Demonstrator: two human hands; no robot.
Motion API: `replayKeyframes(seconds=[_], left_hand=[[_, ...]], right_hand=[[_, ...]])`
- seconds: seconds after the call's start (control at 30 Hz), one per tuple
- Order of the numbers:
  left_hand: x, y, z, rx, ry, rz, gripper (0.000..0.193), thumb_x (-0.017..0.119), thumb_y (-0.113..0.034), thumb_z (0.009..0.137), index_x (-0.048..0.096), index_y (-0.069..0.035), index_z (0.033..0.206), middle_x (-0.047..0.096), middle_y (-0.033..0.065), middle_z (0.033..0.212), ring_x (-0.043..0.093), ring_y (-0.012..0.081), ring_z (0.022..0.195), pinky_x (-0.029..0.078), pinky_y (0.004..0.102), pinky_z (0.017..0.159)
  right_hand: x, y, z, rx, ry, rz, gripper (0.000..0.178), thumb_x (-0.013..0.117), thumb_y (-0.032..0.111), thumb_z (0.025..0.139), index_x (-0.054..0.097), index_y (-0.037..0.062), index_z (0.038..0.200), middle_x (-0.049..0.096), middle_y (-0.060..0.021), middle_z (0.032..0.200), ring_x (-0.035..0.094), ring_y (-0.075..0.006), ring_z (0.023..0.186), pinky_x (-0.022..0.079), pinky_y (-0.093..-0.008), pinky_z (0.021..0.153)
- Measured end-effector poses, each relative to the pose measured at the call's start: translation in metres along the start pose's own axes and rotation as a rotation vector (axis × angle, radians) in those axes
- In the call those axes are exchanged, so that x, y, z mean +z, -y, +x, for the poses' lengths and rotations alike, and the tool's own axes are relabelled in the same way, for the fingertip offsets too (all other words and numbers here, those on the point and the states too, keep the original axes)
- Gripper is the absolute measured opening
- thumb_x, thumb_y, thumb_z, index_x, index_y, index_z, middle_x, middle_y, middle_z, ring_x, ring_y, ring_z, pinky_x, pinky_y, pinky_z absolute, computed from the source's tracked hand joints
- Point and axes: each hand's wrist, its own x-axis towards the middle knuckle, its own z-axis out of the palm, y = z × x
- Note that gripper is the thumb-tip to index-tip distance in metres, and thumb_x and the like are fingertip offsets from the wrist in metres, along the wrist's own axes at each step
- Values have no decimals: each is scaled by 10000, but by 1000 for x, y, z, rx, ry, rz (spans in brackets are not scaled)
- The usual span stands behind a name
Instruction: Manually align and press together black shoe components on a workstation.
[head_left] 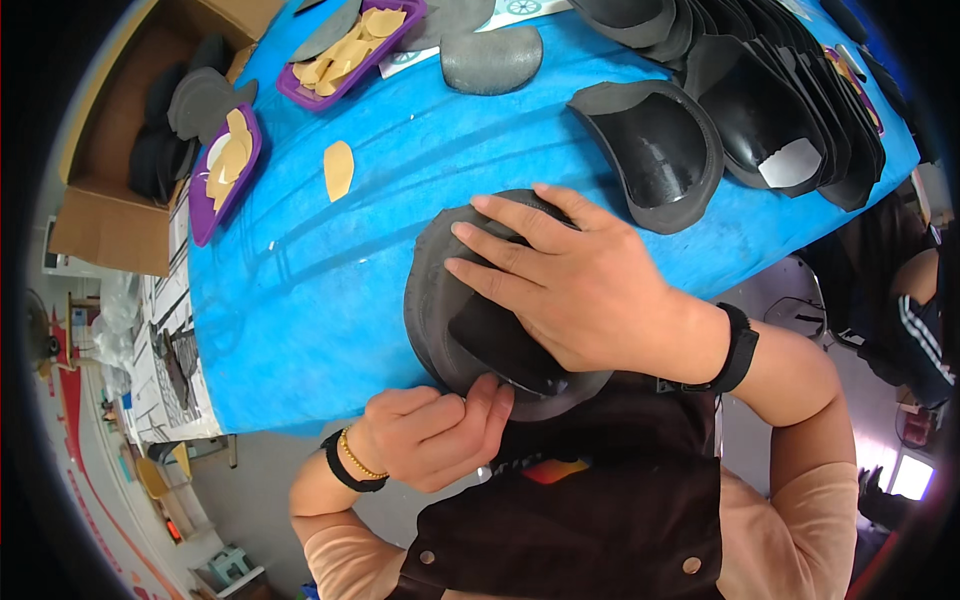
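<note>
A rounded dark-grey foam pad (431, 290) with a glossy black inner shell (500, 345) lies at the table's near edge, close to my body. Across its top my right hand (585, 285) rests flat, fingers stretched out and a little apart, covering much of the shell. My left hand (435, 430) is closed at the pad's near rim, thumb and fingers pinching there. Whether something small is also between those fingertips is hidden. Beyond my right hand sits a similar pad (705, 130) with its shiny hollow facing up.
Many nested black pads (760, 110) stand at the far right. Purple trays (250, 160) of tan cut pieces and an open cardboard box (110, 225) with dark pads are at the left. One tan piece (339, 170) and a grey curved pad (491, 60) lie on the blue-covered table (300, 330).
</note>
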Motion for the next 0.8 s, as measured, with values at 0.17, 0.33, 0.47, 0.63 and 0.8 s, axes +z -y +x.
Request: replayKeyframes(seconds=[0.17,0.33,0.47,0.63,0.8], left_hand=[[2,-2,-7,1,28,9,319,625,-117,521,733,-42,812,673,43,809,418,57,539,253,189,453],[-2,-10,-10,-142,65,-56,228,731,19,624,720,-19,849,681,70,845,465,92,555,293,223,438],[-11,-6,-4,-133,-13,-62,199,732,24,649,713,-20,842,665,77,848,477,112,553,307,229,457],[-9,2,7,-53,-80,-39,226,740,49,634,708,-27,845,623,66,800,511,130,574,340,237,494],[-5,12,12,14,-121,-42,221,712,1,603,710,-37,821,608,52,779,507,132,584,358,240,521]], right_hand=[[2,-2,1,-7,6,-18,377,600,209,787,675,93,1138,620,-75,1259,511,-252,1242,409,-451,1021],[-7,-5,1,27,75,46,476,638,149,717,660,147,1192,603,-43,1307,503,-259,1271,438,-446,994],[-6,0,3,13,91,-16,486,642,154,715,658,161,1201,603,-39,1309,502,-254,1276,444,-438,969],[-6,0,2,14,85,-26,482,649,163,715,661,172,1197,604,-36,1308,501,-246,1279,451,-429,946],[-5,-1,0,40,76,-1,494,677,197,708,658,192,1202,599,-36,1315,497,-240,1285,453,-434,945]])
